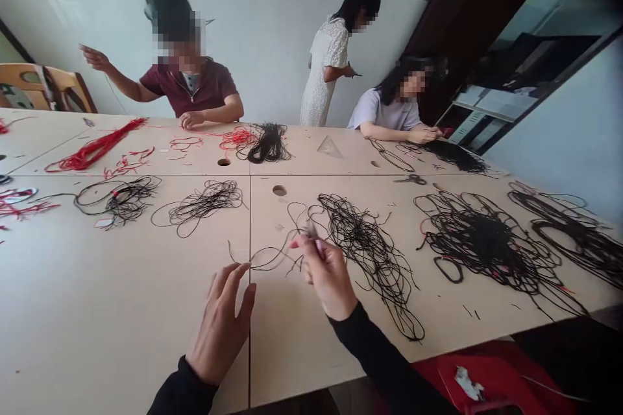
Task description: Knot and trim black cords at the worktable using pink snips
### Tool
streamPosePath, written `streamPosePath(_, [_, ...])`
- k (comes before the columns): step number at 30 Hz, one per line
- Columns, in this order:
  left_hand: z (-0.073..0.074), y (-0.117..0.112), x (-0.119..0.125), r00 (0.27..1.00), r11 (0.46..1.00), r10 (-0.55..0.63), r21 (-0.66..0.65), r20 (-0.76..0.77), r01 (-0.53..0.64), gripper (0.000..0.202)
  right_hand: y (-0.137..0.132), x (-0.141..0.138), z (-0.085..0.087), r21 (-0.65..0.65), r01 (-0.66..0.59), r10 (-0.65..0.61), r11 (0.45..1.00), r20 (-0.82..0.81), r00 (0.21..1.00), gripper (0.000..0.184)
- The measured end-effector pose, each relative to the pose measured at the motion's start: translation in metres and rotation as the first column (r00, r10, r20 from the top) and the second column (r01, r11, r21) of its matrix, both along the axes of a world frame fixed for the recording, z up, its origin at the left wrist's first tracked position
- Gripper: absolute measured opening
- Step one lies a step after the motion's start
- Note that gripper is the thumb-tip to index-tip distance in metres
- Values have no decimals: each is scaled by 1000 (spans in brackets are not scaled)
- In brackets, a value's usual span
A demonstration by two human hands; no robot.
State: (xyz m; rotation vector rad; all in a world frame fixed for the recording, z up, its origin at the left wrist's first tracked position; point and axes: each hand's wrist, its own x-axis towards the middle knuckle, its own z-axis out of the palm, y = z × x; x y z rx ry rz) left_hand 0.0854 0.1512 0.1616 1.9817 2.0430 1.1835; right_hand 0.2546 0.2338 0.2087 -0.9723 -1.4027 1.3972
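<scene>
Fingers apart, my left hand (224,318) hovers over or rests lightly on the table, and nothing shows in its grasp. Its fingertips reach the end of a loose black cord (267,268); whether they touch it I cannot tell. My right hand (327,272) is closed around small scissors (318,246) with a pinkish handle, the blurred metal blades pointing up and away. The cord loops on past the right-hand fingers. Just right of that hand lies a long tangled bundle of black cords (363,237).
More black cord heaps (491,240) lie to the right, smaller bundles (207,201) to the left. Red cords (97,146) and another pair of scissors (411,179) lie farther back. Across the pale table (121,311) sit two people, while a third stands behind.
</scene>
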Motion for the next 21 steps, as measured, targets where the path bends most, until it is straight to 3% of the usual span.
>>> streamPosePath(4, [-12, 2, 3, 990, 992, -106, -76, -93, 99, 32, 8, 46, 3, -48, 208, -211, 977, -86, 974, 40])
streamPosePath(7, [-10, -3, 7, 982, 985, -163, -68, -99, 156, 25, 5, 71, -7, -74, 279, -283, 957, -50, 958, 41])
streamPosePath(12, [-1, 19, 16, 976, 987, -149, -87, -161, 137, 27, -10, 83, -29, -41, 169, -163, 985, 132, 978, 43])
streamPosePath(16, [0, 47, 29, 958, 981, -151, -158, -243, 115, 26, -20, 74, -32, 29, 91, -95, 995, 303, 948, 40])
streamPosePath(18, [-2, 45, 38, 945, 972, -204, -171, -255, 164, 22, -22, 70, -32, 49, 68, -81, 996, 357, 931, 40])
streamPosePath(21, [-10, 20, 53, 944, 971, -231, -119, -236, 207, 21, -24, 65, -35, 53, 20, -40, 998, 413, 910, 40])
